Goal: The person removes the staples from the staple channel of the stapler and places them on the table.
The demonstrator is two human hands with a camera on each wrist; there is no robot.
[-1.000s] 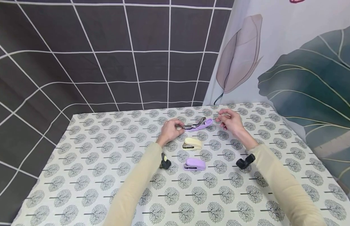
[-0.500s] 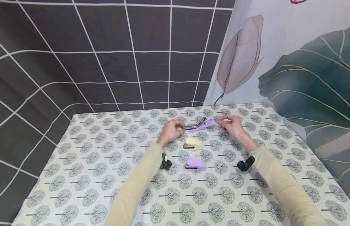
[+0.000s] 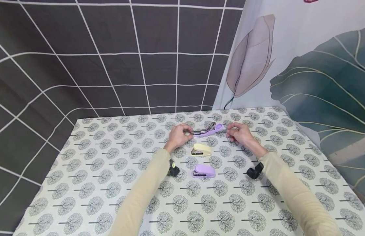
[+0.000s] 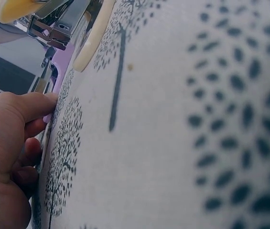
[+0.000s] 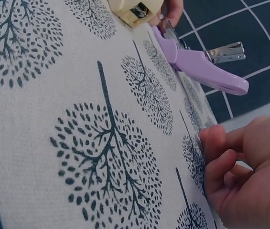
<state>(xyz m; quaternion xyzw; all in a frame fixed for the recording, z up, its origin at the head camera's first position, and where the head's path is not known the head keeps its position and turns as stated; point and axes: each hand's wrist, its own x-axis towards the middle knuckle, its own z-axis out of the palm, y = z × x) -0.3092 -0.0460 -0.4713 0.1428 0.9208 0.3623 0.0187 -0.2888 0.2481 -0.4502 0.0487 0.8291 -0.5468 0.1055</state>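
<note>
An opened purple stapler lies near the back of the table, its metal part tilted up from the purple body. My left hand pinches its left end between thumb and fingers; in the left wrist view the thumb lies against the purple edge. My right hand is just beyond the stapler's right end, apart from it. Its fingers are loosely curled and nothing shows between them. Nearer to me sits a cream-yellow stapler, closed, and in front of that a closed purple stapler.
A white cloth printed with grey trees covers the table. Behind it hangs a dark curtain with white grid lines, and at the right a pale curtain with large leaves. Black wrist cameras sit on both forearms.
My right hand shifts slightly right, away from the stapler's end, then a little back left. The left hand stays on the opened stapler, and the three staplers keep their places.
</note>
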